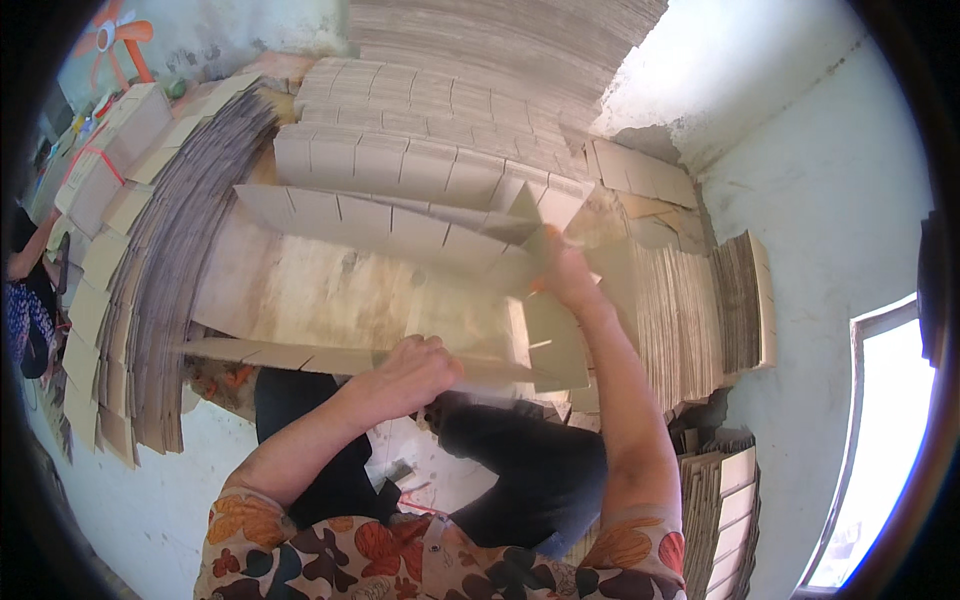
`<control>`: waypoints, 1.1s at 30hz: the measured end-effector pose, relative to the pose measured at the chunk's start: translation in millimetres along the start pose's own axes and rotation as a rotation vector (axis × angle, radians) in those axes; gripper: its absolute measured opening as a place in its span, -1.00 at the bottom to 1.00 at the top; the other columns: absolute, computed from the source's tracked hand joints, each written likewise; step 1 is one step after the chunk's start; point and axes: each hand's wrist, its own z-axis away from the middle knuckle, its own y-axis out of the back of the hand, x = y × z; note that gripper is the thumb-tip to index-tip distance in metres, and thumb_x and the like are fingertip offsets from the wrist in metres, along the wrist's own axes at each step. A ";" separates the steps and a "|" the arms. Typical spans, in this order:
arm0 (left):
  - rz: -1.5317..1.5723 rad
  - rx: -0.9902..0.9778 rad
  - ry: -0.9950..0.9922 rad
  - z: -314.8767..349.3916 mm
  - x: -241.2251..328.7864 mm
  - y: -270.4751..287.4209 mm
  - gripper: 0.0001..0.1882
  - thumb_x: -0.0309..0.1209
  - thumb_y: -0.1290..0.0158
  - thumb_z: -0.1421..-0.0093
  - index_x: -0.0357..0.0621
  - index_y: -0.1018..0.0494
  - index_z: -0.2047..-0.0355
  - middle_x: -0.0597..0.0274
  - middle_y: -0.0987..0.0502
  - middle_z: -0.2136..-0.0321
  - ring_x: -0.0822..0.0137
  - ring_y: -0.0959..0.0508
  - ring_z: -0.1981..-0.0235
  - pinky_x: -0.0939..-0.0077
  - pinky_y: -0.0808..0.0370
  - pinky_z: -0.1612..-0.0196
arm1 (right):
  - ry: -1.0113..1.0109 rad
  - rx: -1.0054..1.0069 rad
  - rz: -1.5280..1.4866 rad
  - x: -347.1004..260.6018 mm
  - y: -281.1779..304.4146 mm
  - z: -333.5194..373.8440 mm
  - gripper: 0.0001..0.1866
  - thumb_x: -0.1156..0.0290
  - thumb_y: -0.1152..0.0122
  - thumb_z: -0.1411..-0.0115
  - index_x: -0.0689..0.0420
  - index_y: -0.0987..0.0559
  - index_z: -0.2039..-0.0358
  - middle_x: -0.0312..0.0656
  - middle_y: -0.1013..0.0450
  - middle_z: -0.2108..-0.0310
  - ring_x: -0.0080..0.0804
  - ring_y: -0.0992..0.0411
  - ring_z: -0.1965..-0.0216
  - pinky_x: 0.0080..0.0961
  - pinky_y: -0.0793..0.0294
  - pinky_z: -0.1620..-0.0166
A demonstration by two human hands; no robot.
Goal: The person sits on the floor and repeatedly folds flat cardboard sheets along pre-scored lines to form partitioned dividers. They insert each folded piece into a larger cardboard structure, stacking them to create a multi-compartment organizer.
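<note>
Near the front edge of the wooden work table point(290, 275), my left hand point(418, 372) is closed on a long slotted cardboard strip point(265, 354) that stands on its edge. To the right, my right hand point(568, 270) is closed on a shorter slotted cardboard piece point(560, 345), partly smeared by motion. Its fingertips are partly hidden. Beyond my hands, another long slotted cardboard strip point(365, 215) leans at a slant across the table, its right end close to my right hand. Behind it stands a row of slotted cardboard strips point(375, 160).
Tall stacks of cardboard strips stand on the left point(185, 250) and on the right point(670, 315). More cardboard point(480, 45) is piled at the back. An orange fan point(125, 38) is at the far left, with another person's arm point(32, 245) below. A bright window point(880, 430) is at right.
</note>
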 end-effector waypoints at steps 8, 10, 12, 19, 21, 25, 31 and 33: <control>-0.406 0.104 0.140 -18.2 11.4 14.0 -0.83 -0.50 -0.05 0.14 -0.32 -0.49 0.49 0.05 -0.53 0.54 0.15 -0.54 0.38 0.32 -0.47 0.33 | -0.120 0.281 -0.061 -93.3 125.8 18.5 -0.09 0.73 -0.33 0.18 0.30 -0.14 -0.22 0.21 -0.39 0.03 0.05 -0.36 -0.05 -0.28 -0.40 -0.03; -0.409 0.115 0.154 -28.5 13.3 18.9 -0.84 -0.49 -0.06 0.15 -0.31 -0.49 0.51 0.06 -0.53 0.54 0.15 -0.54 0.38 0.32 -0.47 0.33 | -0.108 0.324 -0.049 -115.8 136.3 28.5 -0.10 0.72 -0.32 0.14 0.28 -0.12 -0.25 0.19 -0.40 0.03 0.02 -0.37 -0.06 -0.31 -0.40 -0.03; -0.406 0.125 0.170 -36.9 15.8 21.4 -0.85 -0.49 -0.07 0.16 -0.30 -0.49 0.52 0.06 -0.52 0.55 0.16 -0.54 0.38 0.32 -0.47 0.34 | -0.047 0.339 -0.109 -132.6 137.6 36.5 -0.10 0.72 -0.30 0.11 0.27 -0.10 -0.26 0.18 -0.42 0.05 0.00 -0.38 -0.05 -0.30 -0.41 -0.03; -0.366 0.165 0.143 -51.6 26.9 27.5 -0.84 -0.51 -0.08 0.15 -0.31 -0.50 0.50 0.04 -0.54 0.52 0.16 -0.54 0.36 0.31 -0.47 0.34 | -0.067 0.325 -0.014 -161.5 126.5 58.2 -0.13 0.71 -0.23 0.04 0.22 -0.06 -0.29 0.16 -0.45 0.09 0.01 -0.44 0.04 -0.25 -0.45 0.06; -0.346 0.146 0.141 -54.1 28.9 28.7 -0.83 -0.52 -0.08 0.15 -0.32 -0.50 0.49 0.03 -0.54 0.52 0.16 -0.54 0.36 0.31 -0.47 0.35 | 0.013 0.345 -0.028 -157.3 119.2 59.3 -0.12 0.71 -0.20 0.02 0.18 -0.03 -0.30 0.17 -0.47 0.15 0.02 -0.47 0.10 -0.25 -0.47 0.12; -0.305 0.095 0.116 -58.1 33.0 33.7 -0.83 -0.53 -0.06 0.14 -0.35 -0.50 0.48 -0.01 -0.55 0.51 0.13 -0.54 0.35 0.30 -0.47 0.34 | -0.016 0.306 -0.028 -166.7 116.1 65.3 -0.10 0.70 -0.18 0.00 0.13 0.02 -0.32 0.17 -0.49 0.25 0.02 -0.51 0.22 -0.24 -0.48 0.22; -0.243 0.058 0.119 -67.3 38.0 36.3 -0.84 -0.55 -0.05 0.14 -0.36 -0.49 0.49 -0.02 -0.56 0.52 0.13 -0.54 0.35 0.29 -0.48 0.32 | -0.020 0.262 -0.003 -168.0 102.6 66.1 -0.15 0.68 -0.12 -0.04 0.14 0.02 -0.32 0.16 -0.48 0.36 0.03 -0.50 0.31 -0.21 -0.48 0.25; -0.223 0.082 0.100 -68.4 41.1 34.9 -0.85 -0.55 -0.05 0.14 -0.35 -0.49 0.50 -0.01 -0.56 0.53 0.14 -0.54 0.35 0.30 -0.48 0.31 | -0.013 0.274 0.008 -162.5 95.7 63.3 -0.18 0.67 -0.10 -0.05 0.18 0.00 -0.31 0.17 -0.47 0.37 0.05 -0.50 0.30 -0.21 -0.48 0.25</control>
